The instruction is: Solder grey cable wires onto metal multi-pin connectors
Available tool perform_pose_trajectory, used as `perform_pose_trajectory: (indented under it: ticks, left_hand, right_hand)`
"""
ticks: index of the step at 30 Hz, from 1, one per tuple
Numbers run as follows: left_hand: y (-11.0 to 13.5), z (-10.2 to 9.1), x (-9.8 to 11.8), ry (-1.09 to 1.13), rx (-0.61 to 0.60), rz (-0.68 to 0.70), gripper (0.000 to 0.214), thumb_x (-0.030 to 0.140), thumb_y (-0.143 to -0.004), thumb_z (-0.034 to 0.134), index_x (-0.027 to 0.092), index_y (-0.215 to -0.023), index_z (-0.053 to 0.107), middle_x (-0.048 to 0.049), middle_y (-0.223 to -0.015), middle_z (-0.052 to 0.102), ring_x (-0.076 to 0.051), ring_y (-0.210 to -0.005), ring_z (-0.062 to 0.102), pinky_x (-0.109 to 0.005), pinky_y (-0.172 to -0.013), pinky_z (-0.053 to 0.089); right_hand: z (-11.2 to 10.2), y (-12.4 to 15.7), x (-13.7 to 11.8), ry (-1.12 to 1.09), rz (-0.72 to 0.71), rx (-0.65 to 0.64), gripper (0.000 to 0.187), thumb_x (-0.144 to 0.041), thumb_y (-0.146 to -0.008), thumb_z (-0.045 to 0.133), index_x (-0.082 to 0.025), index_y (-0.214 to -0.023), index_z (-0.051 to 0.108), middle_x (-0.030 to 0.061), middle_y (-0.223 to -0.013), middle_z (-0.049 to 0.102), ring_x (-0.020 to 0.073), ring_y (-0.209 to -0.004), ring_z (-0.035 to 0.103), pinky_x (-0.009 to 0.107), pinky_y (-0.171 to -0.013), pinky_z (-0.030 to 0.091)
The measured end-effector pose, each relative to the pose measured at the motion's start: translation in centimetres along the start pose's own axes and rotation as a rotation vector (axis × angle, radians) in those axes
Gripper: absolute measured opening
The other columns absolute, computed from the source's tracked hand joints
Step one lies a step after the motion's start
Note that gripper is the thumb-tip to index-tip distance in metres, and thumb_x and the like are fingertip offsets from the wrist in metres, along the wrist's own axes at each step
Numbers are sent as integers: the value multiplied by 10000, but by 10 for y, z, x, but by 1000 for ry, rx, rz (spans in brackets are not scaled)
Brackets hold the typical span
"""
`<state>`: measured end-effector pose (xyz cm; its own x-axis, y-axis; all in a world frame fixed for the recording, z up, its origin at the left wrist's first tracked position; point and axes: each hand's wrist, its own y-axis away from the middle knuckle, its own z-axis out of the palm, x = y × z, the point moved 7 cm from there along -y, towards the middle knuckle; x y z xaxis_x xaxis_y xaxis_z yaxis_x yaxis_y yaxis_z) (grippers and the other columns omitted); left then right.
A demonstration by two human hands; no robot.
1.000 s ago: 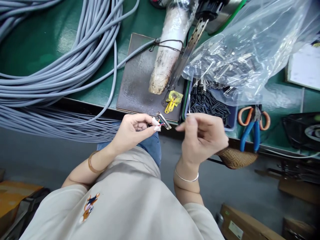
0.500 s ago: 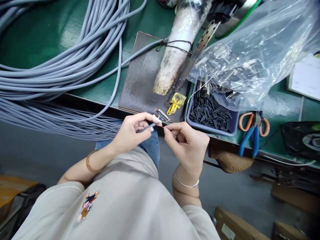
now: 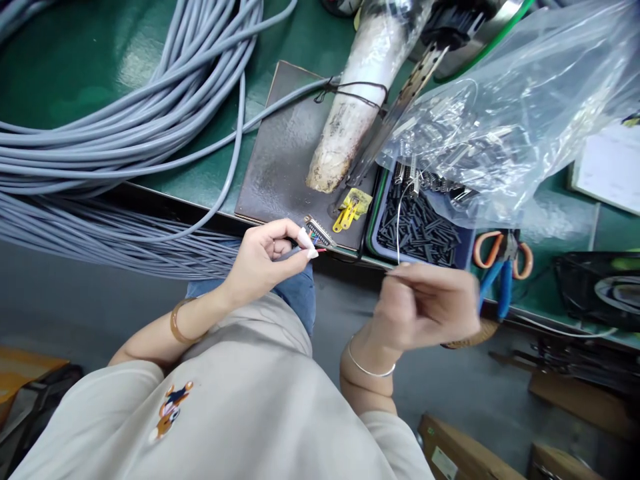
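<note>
My left hand (image 3: 273, 257) pinches the end of a grey cable (image 3: 295, 252) between thumb and fingers, white covers on the fingertips. A short red wire (image 3: 321, 250) sticks out past the pinch. Just beyond lies a metal multi-pin connector (image 3: 320, 230) with thin coloured wires at its near side, on the edge of a dark board. My right hand (image 3: 425, 303), smeared by motion, is closed in front of the blue tray. A thin whitish wire (image 3: 399, 233) runs down from the tray to its fingertips, which appear to grip it.
The blue tray (image 3: 467, 250) holds many small black tubes (image 3: 417, 230) and metal connectors. A clear plastic bag (image 3: 525, 133) of metal parts overhangs it. Pliers (image 3: 505, 260) lie at the right; a yellow clip (image 3: 349, 213), a wrapped white bundle (image 3: 340, 127) and coiled grey cables (image 3: 210, 87) are nearby.
My right hand has left the red wire and moved right, towards the tray. The whitish wire now hangs straighter, down to its fingers. My left hand keeps its pinch, nearly in place.
</note>
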<state>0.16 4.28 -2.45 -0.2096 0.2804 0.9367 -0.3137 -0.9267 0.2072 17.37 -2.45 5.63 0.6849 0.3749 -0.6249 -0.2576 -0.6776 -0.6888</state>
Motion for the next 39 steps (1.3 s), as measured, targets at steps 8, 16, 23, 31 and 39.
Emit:
perform_pose_trajectory:
  ticks: [8,16,23,31,39]
  left_hand:
    - [-4,3,-1,99,-43,-67,299,258,-681,913,148,-771,649,26,-699,625,-9,-463,411,-153,-407,304]
    - [-14,2,4,43,25,22,293,331,-758,860,168,-768,617,16,-721,655,-12,-427,428,-159,-374,320]
    - [-21,2,14,-86,161,161,151,211,-791,769,165,-774,627,-6,-824,669,-32,-560,485,-171,-490,360]
    - [-23,7,27,-189,186,240,155,188,-777,736,180,-736,587,-10,-805,666,-75,-640,575,-176,-517,416]
    - [-23,9,33,-214,197,396,147,128,-780,726,176,-748,591,15,-773,672,-44,-567,542,-153,-526,433]
  right_hand:
    - [16,13,18,-39,103,-83,216,-119,-935,684,-257,-1101,683,-11,-962,801,161,-765,791,289,-642,641]
    - [46,17,24,-22,9,-185,142,-112,-906,695,-241,-907,635,24,-1005,804,177,-931,788,338,-811,659]
    - [45,10,13,127,-159,-123,199,-82,-880,714,-250,-914,612,32,-1051,823,170,-889,797,303,-777,650]
    - [46,6,18,84,-140,-95,209,-71,-866,740,-244,-940,647,21,-1036,821,173,-892,795,317,-796,651]
    - [44,0,18,50,-109,-90,220,-75,-847,775,-242,-961,691,17,-1047,816,171,-905,787,327,-817,661]
